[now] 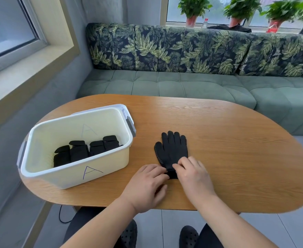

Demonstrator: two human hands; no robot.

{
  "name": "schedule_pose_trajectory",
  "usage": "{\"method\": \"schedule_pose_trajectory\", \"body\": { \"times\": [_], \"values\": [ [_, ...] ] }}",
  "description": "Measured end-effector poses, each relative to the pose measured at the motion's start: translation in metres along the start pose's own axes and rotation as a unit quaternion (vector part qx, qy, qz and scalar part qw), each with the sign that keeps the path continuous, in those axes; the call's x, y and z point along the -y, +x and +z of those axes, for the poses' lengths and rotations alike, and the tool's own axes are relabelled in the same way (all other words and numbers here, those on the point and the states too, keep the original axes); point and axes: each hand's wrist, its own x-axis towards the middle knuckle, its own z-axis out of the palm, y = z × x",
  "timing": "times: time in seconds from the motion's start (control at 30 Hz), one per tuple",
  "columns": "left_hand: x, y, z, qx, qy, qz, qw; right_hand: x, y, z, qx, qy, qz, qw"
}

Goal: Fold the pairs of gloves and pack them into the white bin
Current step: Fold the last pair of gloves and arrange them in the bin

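A pair of black gloves [172, 149] lies flat on the wooden table [236, 149], stacked, fingers pointing away from me. My left hand [147, 183] and my right hand [193, 174] both pinch the cuff end at the near edge of the pair. The white bin [72, 176], marked with a letter A, stands to the left on the table. Several folded black glove pairs [86, 149] lie on its floor.
A green sofa [183, 85] with a leaf-print backrest wraps around the far side of the table. Potted plants [193, 8] and bottles stand on the windowsill behind it. My legs and black shoes show under the table's near edge.
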Motion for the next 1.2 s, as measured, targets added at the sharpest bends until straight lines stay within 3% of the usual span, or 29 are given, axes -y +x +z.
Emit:
{"method": "schedule_pose_trajectory", "body": {
  "times": [0.17, 0.9, 1.2],
  "values": [
    [-0.001, -0.001, 0.0, 0.001, -0.004, -0.001, 1.0, 0.01, -0.001, 0.004, -0.004, 0.038, 0.049, 0.998],
    [-0.005, 0.0, -0.007, -0.005, -0.006, -0.018, 1.0, 0.014, -0.018, 0.003, -0.013, 0.055, 0.045, 0.997],
    [-0.005, 0.003, -0.007, 0.013, 0.004, -0.03, 0.999, 0.014, 0.002, -0.006, 0.005, 0.128, 0.076, 0.989]
  ]
}}
